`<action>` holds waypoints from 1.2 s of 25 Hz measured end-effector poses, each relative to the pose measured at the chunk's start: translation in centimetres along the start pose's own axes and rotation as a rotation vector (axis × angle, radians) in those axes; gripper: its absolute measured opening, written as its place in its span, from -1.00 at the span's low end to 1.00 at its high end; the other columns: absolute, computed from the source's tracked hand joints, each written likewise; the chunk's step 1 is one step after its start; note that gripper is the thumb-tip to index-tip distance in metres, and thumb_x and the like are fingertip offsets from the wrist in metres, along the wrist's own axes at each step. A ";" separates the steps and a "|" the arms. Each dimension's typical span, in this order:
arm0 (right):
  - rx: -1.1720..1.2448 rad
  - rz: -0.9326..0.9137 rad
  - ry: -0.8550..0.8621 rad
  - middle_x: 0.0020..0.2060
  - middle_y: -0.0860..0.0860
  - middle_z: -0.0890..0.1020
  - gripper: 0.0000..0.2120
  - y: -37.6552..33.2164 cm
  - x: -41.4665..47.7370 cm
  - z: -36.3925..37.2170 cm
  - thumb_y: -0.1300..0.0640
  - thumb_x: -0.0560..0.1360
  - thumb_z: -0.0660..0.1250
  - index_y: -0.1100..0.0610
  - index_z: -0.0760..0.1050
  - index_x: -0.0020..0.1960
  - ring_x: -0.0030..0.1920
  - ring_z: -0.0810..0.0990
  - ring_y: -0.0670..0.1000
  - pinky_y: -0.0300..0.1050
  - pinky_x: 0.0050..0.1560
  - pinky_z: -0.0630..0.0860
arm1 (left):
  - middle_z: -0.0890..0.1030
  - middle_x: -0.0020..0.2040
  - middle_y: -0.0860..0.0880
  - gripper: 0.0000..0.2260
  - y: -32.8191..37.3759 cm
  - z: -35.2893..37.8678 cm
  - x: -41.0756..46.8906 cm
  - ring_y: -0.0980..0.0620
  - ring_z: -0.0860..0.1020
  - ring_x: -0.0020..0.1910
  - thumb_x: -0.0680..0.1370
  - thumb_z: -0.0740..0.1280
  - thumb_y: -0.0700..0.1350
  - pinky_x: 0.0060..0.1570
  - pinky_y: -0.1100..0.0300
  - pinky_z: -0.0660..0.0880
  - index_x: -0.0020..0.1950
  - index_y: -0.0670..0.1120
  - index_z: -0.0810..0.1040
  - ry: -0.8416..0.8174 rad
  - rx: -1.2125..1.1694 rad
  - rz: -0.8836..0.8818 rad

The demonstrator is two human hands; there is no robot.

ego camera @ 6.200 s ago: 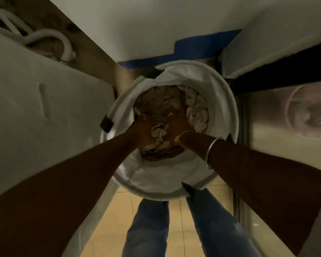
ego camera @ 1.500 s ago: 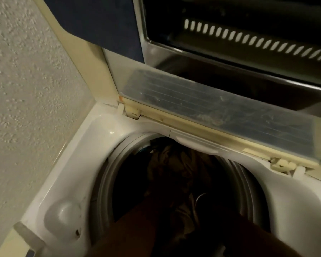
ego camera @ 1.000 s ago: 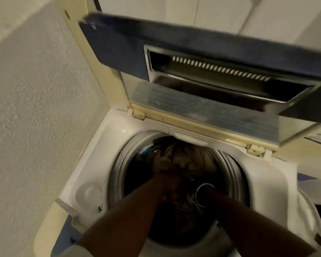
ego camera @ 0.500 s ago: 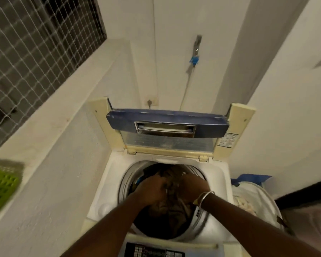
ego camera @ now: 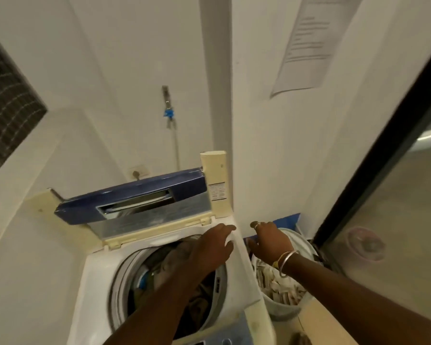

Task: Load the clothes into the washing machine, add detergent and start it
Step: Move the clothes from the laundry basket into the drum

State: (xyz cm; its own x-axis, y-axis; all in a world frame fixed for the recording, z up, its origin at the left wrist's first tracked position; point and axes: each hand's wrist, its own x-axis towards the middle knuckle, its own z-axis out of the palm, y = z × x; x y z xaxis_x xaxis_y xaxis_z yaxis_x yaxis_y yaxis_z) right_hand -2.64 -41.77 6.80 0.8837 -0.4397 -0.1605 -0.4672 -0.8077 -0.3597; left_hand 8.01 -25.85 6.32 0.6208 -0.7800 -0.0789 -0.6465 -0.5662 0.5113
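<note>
Reaching across the open washing machine (ego camera: 95,282), the left hand (ego camera: 210,247) is over the back right edge of the drum (ego camera: 123,270), fingers loosely spread and holding nothing. Dark and beige clothes (ego camera: 171,260) lie inside the drum below it, with something blue among them (too blurred to name). The machine's blue lid (ego camera: 135,197) stands folded up at the rear. The right hand (ego camera: 271,241) is past the machine's right side, above the white laundry basket (ego camera: 302,241), fingers stretched out and empty; bangles (ego camera: 286,260) circle its wrist. Pale laundry (ego camera: 279,287) fills the basket, which stands just beside the machine. A tap (ego camera: 168,113) with a blue fitting is on the wall (ego camera: 110,70) behind, and a printed sheet (ego camera: 306,43) hangs further right.
</note>
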 end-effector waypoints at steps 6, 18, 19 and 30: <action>0.013 0.059 -0.049 0.24 0.03 0.57 -0.50 12.6 1.6 -1.6 -0.20 0.54 0.24 0.05 0.42 0.38 0.25 0.51 0.05 -0.10 0.28 0.43 | 0.57 0.18 0.02 -0.69 8.7 6.9 8.3 0.03 0.56 0.13 0.58 0.28 -0.05 0.11 0.13 0.54 0.33 0.02 0.50 -0.135 -0.003 0.050; 0.028 0.126 -0.364 0.47 0.13 0.33 -0.40 32.9 10.8 1.4 -0.15 0.58 0.18 0.11 0.25 0.52 0.45 0.32 0.15 0.07 0.47 0.24 | 0.48 0.34 -0.01 -0.57 13.7 21.1 23.9 0.04 0.48 0.27 0.58 0.25 0.05 0.25 0.18 0.43 0.46 0.01 0.39 -0.358 0.075 -0.051; 0.035 0.119 -0.381 0.49 0.11 0.31 -0.39 33.5 11.2 2.1 -0.17 0.59 0.15 0.09 0.21 0.54 0.47 0.28 0.13 0.04 0.50 0.20 | 0.48 0.35 -0.02 -0.58 13.4 21.7 24.4 0.03 0.49 0.28 0.60 0.25 0.03 0.25 0.20 0.42 0.45 -0.01 0.40 -0.342 0.083 -0.052; 0.037 0.146 -0.581 0.37 0.17 0.40 -0.33 40.2 17.0 17.9 -0.18 0.50 0.24 0.13 0.24 0.50 0.34 0.40 0.26 0.09 0.29 0.43 | 0.29 0.53 -0.02 -0.50 3.0 37.1 28.0 0.01 0.27 0.51 0.64 0.22 -0.01 0.48 0.17 0.20 0.56 -0.03 0.21 -0.503 0.060 -0.134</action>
State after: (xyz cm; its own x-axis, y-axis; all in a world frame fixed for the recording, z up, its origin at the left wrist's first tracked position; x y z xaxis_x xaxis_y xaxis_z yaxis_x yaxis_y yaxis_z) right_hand -5.87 -74.69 -26.88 0.6861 -0.2496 -0.6833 -0.5929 -0.7362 -0.3264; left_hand 7.02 -59.31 -26.06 0.4196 -0.7225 -0.5495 -0.6093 -0.6729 0.4195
